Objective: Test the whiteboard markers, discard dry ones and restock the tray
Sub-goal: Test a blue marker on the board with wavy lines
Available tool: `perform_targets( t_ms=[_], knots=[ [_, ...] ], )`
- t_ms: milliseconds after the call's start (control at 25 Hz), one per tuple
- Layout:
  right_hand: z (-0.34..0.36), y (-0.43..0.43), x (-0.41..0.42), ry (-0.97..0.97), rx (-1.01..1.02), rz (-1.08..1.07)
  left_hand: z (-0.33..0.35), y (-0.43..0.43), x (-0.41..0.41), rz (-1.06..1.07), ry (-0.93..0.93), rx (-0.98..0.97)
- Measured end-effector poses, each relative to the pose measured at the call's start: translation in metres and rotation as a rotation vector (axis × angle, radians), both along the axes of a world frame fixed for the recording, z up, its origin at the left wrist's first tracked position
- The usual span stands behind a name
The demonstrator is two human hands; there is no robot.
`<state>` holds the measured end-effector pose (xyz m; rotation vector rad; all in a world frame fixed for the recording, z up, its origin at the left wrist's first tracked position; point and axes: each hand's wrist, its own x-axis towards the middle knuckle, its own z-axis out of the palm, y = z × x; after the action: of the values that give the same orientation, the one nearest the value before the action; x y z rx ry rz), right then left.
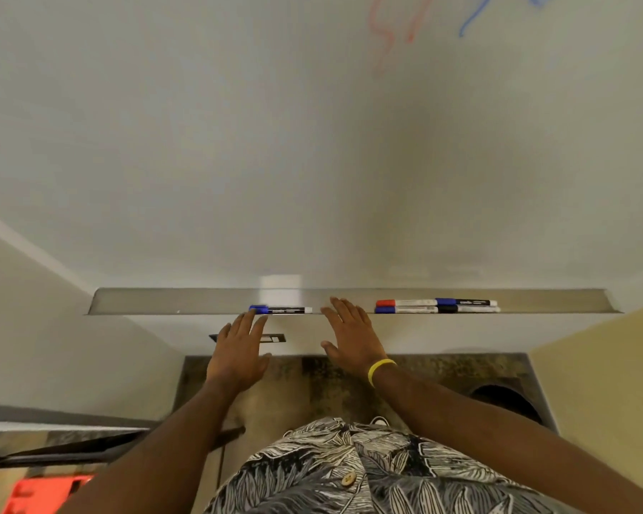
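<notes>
Head view: am seeing left hand (238, 354) hovering flat, fingers straight, holding nothing, fingertips just below blue-capped marker (280, 310) lying in tray (164, 302); touching or not, cannot tell. Right hand (349, 335) also spreading flat, holding nothing, fingertips overlapping tray's front edge. Four more markers (437, 306) lying in two rows in tray, right of that hand. Red scribbles (387, 27) and blue scribbles (472, 16) showing on whiteboard (312, 142) above.

Long metal tray (164, 302) under flat white board (312, 161), blue-capped marker (281, 310) in it beyond my left hand (238, 352), four capped markers (437, 306) rightward, right hand (349, 337) between.
</notes>
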<state>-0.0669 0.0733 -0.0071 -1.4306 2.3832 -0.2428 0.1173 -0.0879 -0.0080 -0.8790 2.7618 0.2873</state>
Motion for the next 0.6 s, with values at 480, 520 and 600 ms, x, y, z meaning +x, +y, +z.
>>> perform_targets(
  t_ms=[480, 520, 600],
  knots=[
    [-0.004, -0.106, 0.017, 0.044, 0.108, 0.148, -0.007, -0.052, -0.008, 0.107, -0.001, 0.165],
    [-0.006, -0.11, 0.017, 0.052, 0.11, 0.152, -0.008, -0.054, -0.01, 0.1, 0.01, 0.165],
    [-0.011, -0.117, 0.015, 0.06, 0.117, 0.155, -0.009, -0.057, -0.013, 0.083, 0.031, 0.17]
  ],
)
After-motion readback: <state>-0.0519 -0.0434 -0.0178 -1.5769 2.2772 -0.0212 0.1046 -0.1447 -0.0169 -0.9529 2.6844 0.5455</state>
